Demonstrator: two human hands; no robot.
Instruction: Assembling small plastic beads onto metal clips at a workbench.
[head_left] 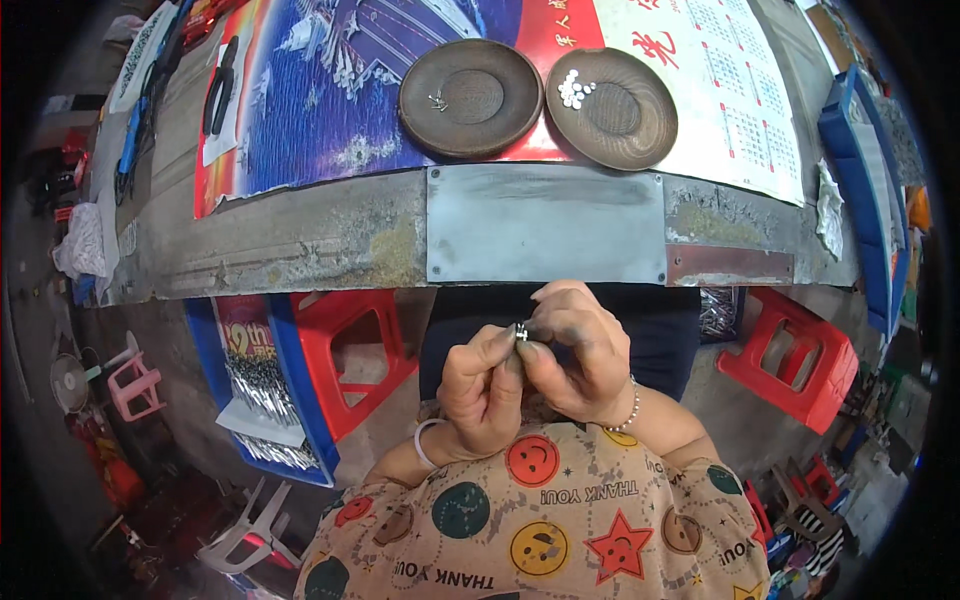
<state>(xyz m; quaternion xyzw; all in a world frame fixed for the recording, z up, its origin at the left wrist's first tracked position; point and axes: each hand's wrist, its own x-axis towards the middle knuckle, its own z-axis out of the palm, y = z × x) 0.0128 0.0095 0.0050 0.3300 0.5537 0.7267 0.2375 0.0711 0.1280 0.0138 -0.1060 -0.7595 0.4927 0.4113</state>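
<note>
A small shiny metal piece (522, 334) is pinched between the fingertips of both hands, in front of the table's near edge. Its exact kind is too small to make out. My left hand (480, 380) grips it from the left with thumb and forefinger. From the other side, my right hand (585, 350) closes on it, its fingertips darkened. Beyond them on the table stand two round brown dishes. The left dish (425, 75) holds a few tiny metal pins (438, 100); in the right dish (655, 100) lie several small white round pieces (574, 90).
A grey metal plate (545, 225) is screwed to the table's near edge. Black-handled pliers (219, 88) lie at the far left. Below left, a blue crate (322, 440) holds many metal parts beside a red stool (345, 320). Another red stool (795, 365) stands at right, near a blue tray (850, 180).
</note>
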